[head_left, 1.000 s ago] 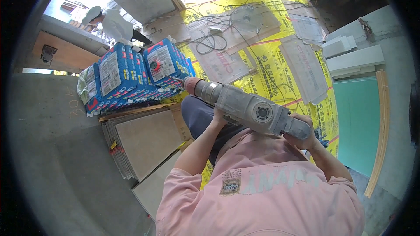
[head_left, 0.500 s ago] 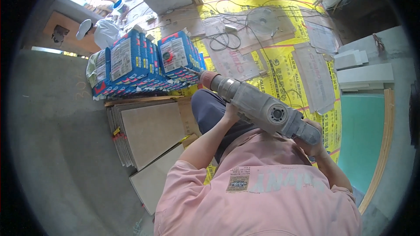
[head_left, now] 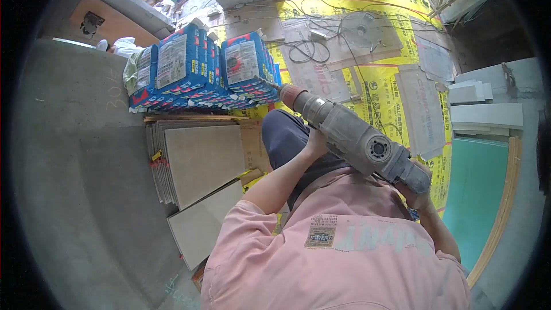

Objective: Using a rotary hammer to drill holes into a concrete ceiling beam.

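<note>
A dusty grey rotary hammer drill (head_left: 353,138) with a red-brown collar and a thin bit lies diagonally across my body, its tip pointing forward-left. My left hand (head_left: 317,142) grips it from below, just behind the collar. My right hand (head_left: 414,194) is closed round the rear handle, partly hidden by the tool. My bent leg in dark trousers (head_left: 278,138) shows beneath the drill. Beyond the bit stand stacks of blue printed bags (head_left: 183,63).
Large tiles (head_left: 201,161) stack at left beside a concrete wall (head_left: 86,166). Yellow printed floor sheeting (head_left: 376,103) carries boards and loose cables (head_left: 310,57). Green boards (head_left: 476,195) and timber strips lean at right. A white-clad co-worker (head_left: 123,47) is mostly hidden behind the bags.
The view has shifted, so the bags, tiles and floor sit higher and farther right. The drill, still in both hands, is slightly farther right in view. The co-worker has dropped lower behind the bags.
</note>
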